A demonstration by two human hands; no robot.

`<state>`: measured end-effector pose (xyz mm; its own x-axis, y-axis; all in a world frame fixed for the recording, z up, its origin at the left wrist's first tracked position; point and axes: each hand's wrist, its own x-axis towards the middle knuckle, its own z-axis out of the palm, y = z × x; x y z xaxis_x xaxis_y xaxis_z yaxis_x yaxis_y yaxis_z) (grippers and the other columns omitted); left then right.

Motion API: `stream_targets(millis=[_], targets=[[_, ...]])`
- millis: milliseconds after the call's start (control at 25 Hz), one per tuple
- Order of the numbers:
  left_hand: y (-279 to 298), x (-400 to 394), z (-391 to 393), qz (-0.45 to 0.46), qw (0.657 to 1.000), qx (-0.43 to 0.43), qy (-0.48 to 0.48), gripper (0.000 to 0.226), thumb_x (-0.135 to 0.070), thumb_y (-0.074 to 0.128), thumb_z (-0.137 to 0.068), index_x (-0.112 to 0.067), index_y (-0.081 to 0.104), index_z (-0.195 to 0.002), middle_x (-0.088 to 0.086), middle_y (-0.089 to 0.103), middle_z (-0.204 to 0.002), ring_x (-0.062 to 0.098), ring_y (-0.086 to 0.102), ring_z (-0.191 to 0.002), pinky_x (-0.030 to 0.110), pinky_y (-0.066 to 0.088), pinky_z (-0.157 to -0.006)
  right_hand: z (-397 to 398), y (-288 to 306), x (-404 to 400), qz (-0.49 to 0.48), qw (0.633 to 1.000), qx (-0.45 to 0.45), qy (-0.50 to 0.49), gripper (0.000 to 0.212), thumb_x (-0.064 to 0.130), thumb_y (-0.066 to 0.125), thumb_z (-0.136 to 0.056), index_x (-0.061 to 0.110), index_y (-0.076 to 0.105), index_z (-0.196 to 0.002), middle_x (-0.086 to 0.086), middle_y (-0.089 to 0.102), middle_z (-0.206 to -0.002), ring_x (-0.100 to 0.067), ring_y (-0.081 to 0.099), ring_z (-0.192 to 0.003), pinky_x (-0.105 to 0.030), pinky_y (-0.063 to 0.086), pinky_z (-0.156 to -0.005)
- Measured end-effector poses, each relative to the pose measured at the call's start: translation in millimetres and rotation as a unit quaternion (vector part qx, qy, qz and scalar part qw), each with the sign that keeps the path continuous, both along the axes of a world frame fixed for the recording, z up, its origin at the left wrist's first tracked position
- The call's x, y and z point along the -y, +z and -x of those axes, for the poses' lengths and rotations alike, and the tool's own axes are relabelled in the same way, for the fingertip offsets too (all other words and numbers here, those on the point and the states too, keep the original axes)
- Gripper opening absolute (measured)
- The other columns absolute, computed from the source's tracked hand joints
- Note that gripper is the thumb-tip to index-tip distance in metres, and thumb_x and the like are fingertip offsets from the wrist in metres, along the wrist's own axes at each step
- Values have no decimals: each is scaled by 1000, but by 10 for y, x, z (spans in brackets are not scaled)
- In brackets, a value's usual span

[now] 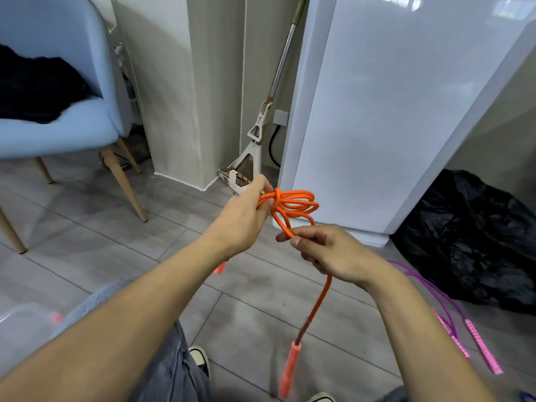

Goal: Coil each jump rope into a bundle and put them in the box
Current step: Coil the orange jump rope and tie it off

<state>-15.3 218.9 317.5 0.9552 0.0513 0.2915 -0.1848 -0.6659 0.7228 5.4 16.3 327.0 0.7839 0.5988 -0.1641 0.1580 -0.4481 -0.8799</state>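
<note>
An orange jump rope (293, 206) is gathered into loops in mid-air in front of me. My left hand (243, 219) grips the looped bundle at its left end. My right hand (327, 253) pinches the strand just below the loops, and the rope runs through it and hangs down to a coral handle (288, 369). The other coral handle (219, 267) peeks out below my left wrist. A purple jump rope (435, 294) with pink handles (483, 348) lies on the floor at the right. A clear plastic box (20, 329) sits at the lower left.
A light blue chair (66, 123) with dark fabric on it stands at the left. A mop (261, 126) leans in the corner beside a white appliance (391, 111). A black plastic bag (470, 236) lies at the right. The floor is grey tile.
</note>
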Motion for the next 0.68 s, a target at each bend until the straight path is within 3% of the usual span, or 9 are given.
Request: stream_targets(millis=[80,200,320,440,520,600,680], targets=[[-13,-43,-29,-69,998,-2,-12,4,-27,48,-102,-24,47,-105,0,66,-85,20,59,-75,37,48,-68,-37,51,80,55,992,109,-2,17,26,61,-99,25,78,-101,5,66,-69,-2,52,-65,-19,39,-63],[12,-99,-59,-153,987,-37,-38,6,-29,55,-98,-27,54,-104,-6,70,-91,19,61,-84,34,47,-70,-160,102,271,65,980,179,-56,12,31,69,-93,27,78,-87,-11,68,-78,-14,51,-68,-31,39,-66],[53,-35,5,-50,977,-122,-166,7,-24,64,-94,-22,63,-100,-3,69,-77,10,61,-70,28,50,-68,-196,125,386,17,972,204,-114,8,31,74,-89,27,77,-83,1,71,-75,-16,60,-70,-33,48,-70],[149,51,100,115,914,-265,-284,5,-23,65,-95,-21,65,-99,9,67,-77,14,54,-64,23,46,-58,-163,194,390,-49,968,201,-139,5,28,82,-81,24,79,-81,0,74,-77,-25,66,-76,-33,51,-73],[188,57,122,200,877,-308,-310,6,-23,65,-94,-22,65,-100,14,63,-81,18,51,-65,24,44,-58,-115,276,364,-116,961,197,-154,5,22,84,-77,22,79,-79,-2,75,-78,-16,64,-69,-27,50,-71],[193,71,131,201,878,-303,-311,11,-23,63,-96,-16,63,-105,15,62,-83,21,49,-67,26,44,-59,-44,358,332,-185,952,185,-157,5,15,83,-77,16,79,-80,-2,75,-77,-6,64,-71,-18,50,-69],[176,128,156,150,893,-296,-305,17,-22,62,-97,-9,59,-108,11,62,-80,19,49,-65,23,44,-57,2,391,285,-190,956,176,-136,5,10,81,-78,12,79,-82,-3,76,-79,-7,66,-73,-16,51,-69]])
